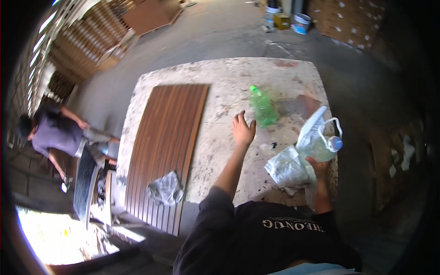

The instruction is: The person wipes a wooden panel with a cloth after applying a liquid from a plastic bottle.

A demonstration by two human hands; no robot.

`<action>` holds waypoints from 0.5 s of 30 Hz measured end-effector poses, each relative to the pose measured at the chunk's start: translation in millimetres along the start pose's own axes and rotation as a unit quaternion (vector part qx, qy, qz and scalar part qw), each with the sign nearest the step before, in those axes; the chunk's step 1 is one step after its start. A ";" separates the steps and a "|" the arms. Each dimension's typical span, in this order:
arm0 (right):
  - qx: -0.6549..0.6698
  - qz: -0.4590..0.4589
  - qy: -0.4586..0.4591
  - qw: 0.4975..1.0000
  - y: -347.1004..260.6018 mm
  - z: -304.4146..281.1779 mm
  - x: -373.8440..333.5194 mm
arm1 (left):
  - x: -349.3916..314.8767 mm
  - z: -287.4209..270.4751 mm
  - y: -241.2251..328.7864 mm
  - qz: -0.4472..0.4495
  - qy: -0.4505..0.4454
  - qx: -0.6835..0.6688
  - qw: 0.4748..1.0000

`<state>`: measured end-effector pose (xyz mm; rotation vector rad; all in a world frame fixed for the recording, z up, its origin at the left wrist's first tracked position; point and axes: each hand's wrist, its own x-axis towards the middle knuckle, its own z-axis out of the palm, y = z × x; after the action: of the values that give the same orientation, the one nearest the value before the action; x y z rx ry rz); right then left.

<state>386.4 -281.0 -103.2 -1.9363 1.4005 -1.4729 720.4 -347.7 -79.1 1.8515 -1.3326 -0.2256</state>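
My left hand (244,130) hovers over the white, stained table (220,151) with fingers spread and nothing in them. Just beyond it is a translucent green plastic bottle (264,109) with a green cap. On the right, my right hand (319,166) has its fingers round a clear plastic jug (318,151) with a blue cap and white loop handle; the jug is tilted. A pale plastic bag (312,129) and a crumpled clear plastic wrapper (287,168) lie against the jug. Left of my arm, a grey cloth (166,189) rests on a brown grooved panel (172,133).
At the left a person (59,130) bends beside a dark grooved panel (85,188). The brown panel overhangs the table's near edge. Stacked brown boards (85,41) stand far left, a white bucket (301,23) and a yellow container (281,21) at the back.
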 end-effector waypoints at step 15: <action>0.141 -0.010 -0.178 0.974 -53.7 7.7 82.6 | -196.1 -203.9 -65.2 -0.225 0.114 0.043 0.967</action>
<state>418.2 -327.9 -22.3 -1.9154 0.9629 -1.1814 799.4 -69.6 -53.1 2.1642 -0.7652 -0.1824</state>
